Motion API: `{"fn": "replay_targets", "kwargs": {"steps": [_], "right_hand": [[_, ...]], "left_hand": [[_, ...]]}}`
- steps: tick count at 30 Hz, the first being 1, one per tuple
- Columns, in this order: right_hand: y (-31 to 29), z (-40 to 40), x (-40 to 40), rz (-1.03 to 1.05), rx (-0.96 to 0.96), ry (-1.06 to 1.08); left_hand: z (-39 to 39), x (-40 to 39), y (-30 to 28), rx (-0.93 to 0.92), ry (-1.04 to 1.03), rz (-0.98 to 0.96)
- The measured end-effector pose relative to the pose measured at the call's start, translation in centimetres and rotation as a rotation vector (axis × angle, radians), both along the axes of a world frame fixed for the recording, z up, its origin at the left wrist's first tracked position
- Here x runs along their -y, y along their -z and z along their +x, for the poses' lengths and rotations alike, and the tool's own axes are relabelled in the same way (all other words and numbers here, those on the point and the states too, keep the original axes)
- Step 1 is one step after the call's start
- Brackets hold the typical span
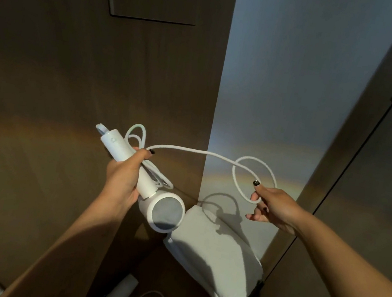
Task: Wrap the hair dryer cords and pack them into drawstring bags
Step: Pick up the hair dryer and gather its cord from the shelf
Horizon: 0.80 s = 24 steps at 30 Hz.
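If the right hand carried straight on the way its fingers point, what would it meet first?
The right hand points left, pinching the cord. Beyond that loop the way looks free until the dryer in the left hand, though depth is unclear.

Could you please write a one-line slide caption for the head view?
Left hand grips a white plastic hair dryer by its handle while right hand pinches a loop of its white cord.

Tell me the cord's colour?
White, like the dryer it belongs to; the cord shows clearly in the head view, strung between both hands.
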State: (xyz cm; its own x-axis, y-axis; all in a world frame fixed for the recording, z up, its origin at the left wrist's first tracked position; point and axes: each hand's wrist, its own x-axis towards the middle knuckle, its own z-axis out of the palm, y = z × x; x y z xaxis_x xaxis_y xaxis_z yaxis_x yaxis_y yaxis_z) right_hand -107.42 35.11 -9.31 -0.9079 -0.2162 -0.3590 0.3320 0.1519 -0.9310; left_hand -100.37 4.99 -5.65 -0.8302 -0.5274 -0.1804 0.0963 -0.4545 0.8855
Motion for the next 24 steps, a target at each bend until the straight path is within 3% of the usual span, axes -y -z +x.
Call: {"fn": "replay_targets", "kwargs": {"steps": [5,11,13,20,24], "right_hand": [[-0.1,0.7,0.1,0.009,0.016,-0.043],[-0.5,0.3,1.1,-0.563,0.087,0.197],[-1.0,0.2,1.8,-0.668,0.087,0.253],[-1.8,1.0,4.1,-0.251,-0.135,0.137],[-2.4,2.2,6.2,-0.150,-0.180,-0.012]], "left_hand": [[-0.1,0.8,0.7,0.047,-0.039,-0.008],[0.2,1.4,2.1,0.155,-0.038,0.059],[0.2,1.3,2.6,0.175,-0.001,0.049],[0.5,1.2,3.5,0.138,0.219,0.106],[0.9,0.6,3.6,0.125,0.367,0.212]]}}
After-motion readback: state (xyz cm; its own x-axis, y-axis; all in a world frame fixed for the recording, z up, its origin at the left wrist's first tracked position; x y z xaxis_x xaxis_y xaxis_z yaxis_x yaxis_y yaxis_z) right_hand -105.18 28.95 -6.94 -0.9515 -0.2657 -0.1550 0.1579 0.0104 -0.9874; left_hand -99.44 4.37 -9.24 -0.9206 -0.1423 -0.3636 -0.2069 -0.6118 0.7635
